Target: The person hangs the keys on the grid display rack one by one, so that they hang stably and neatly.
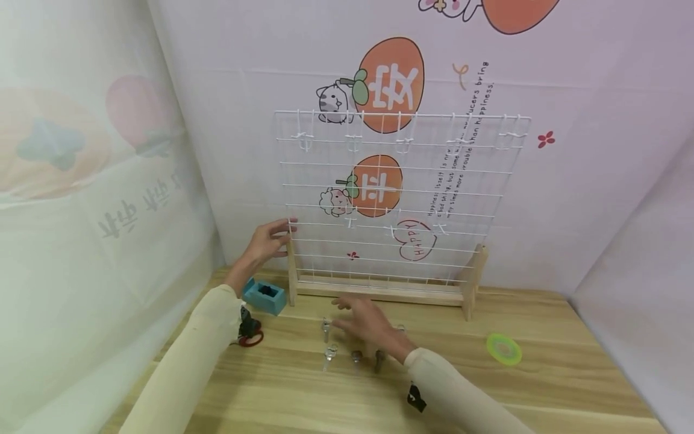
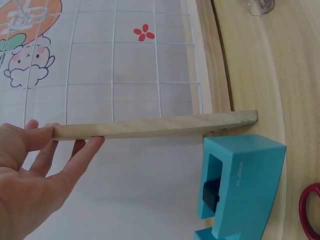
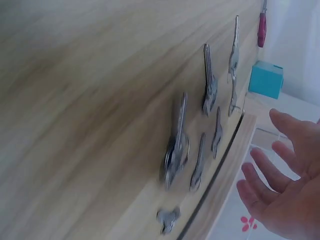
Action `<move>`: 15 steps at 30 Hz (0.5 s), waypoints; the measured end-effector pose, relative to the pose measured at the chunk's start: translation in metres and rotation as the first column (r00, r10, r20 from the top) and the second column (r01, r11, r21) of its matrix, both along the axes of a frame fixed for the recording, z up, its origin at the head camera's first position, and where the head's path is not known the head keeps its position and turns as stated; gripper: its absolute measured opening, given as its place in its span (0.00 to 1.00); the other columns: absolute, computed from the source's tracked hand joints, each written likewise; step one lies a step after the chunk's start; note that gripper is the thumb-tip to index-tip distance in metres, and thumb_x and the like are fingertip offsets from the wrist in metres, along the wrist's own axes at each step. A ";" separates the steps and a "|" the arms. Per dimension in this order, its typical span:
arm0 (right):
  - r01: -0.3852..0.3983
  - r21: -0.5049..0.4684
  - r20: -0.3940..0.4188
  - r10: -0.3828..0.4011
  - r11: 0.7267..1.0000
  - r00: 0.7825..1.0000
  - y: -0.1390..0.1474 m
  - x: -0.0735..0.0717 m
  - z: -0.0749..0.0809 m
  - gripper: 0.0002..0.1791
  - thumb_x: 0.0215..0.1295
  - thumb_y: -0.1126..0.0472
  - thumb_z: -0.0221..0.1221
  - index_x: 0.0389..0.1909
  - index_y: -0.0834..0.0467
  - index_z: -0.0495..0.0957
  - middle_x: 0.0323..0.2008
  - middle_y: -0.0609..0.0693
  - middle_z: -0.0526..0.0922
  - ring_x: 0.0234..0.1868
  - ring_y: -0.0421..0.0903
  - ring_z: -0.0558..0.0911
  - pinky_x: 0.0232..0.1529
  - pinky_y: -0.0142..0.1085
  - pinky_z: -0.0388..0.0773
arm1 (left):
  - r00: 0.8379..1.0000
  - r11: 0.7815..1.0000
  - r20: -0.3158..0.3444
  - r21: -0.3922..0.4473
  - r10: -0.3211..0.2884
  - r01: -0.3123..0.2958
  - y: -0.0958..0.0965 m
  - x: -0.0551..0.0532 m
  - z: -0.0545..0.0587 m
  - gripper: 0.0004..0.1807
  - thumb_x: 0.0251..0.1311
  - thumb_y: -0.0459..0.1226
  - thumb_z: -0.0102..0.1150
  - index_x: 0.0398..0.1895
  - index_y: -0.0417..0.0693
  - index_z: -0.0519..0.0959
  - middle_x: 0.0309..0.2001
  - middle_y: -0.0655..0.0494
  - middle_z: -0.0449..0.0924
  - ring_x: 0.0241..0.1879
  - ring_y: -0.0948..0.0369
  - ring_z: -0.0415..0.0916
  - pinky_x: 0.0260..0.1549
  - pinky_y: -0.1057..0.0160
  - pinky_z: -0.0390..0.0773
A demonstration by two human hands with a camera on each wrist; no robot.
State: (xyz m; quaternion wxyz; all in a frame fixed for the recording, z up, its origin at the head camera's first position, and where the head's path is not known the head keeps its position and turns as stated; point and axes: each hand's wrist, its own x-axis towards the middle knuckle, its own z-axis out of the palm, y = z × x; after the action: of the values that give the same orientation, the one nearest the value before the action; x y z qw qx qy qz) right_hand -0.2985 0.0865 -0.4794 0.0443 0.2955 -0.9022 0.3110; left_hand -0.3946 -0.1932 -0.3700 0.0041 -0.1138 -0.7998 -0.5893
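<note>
In the left wrist view, the thumb and fingers of my left hand (image 2: 40, 175) pinch the upper end of a wooden side upright (image 2: 160, 125). That upright belongs to a stand holding a white wire grid (image 1: 401, 114) with a wooden base bar (image 1: 379, 293). My right hand (image 1: 368, 320) is over the table in front of the base bar, its fingers spread and slightly bent, holding nothing. Several metal keys (image 3: 175, 155) lie in loose rows below it on the tabletop, and the right forearm and hand hide some of them in the head view.
White hooks (image 1: 305, 141) hang along the grid's top, with several more lower down. Left of the stand sit a teal tape dispenser (image 1: 273, 299) and red-handled scissors (image 1: 252, 339). A yellow-green disc (image 1: 504, 349) lies at right. Printed cloth walls surround the wooden table (image 1: 542, 386).
</note>
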 end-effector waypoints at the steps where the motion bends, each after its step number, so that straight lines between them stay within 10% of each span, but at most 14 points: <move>1: 0.000 0.003 0.019 0.000 1.000 1.000 -0.003 -0.001 -0.001 0.24 0.68 0.58 0.70 0.61 0.61 0.80 0.54 0.60 0.86 0.55 0.57 0.85 0.53 0.49 0.86 | 1.000 1.000 0.002 0.002 -0.003 0.003 -0.001 0.000 0.000 0.26 0.77 0.26 0.50 0.76 0.48 0.70 0.71 0.41 0.72 0.70 0.40 0.69 0.57 0.39 0.82; 15: 0.021 0.047 0.122 -0.026 0.999 0.992 -0.034 -0.010 -0.012 0.15 0.65 0.63 0.71 0.51 0.63 0.86 0.37 0.52 0.91 0.37 0.44 0.88 0.39 0.36 0.88 | 0.997 0.998 0.070 0.047 -0.034 0.031 -0.006 0.000 0.007 0.25 0.77 0.26 0.50 0.75 0.42 0.71 0.72 0.40 0.70 0.71 0.41 0.68 0.57 0.38 0.81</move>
State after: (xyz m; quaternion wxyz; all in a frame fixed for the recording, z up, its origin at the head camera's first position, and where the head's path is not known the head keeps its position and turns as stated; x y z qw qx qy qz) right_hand -0.3089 0.0521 -0.4915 -0.0143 0.2662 -0.9136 0.3071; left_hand -0.3943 -0.1989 -0.3632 -0.0313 -0.1058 -0.7837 -0.6113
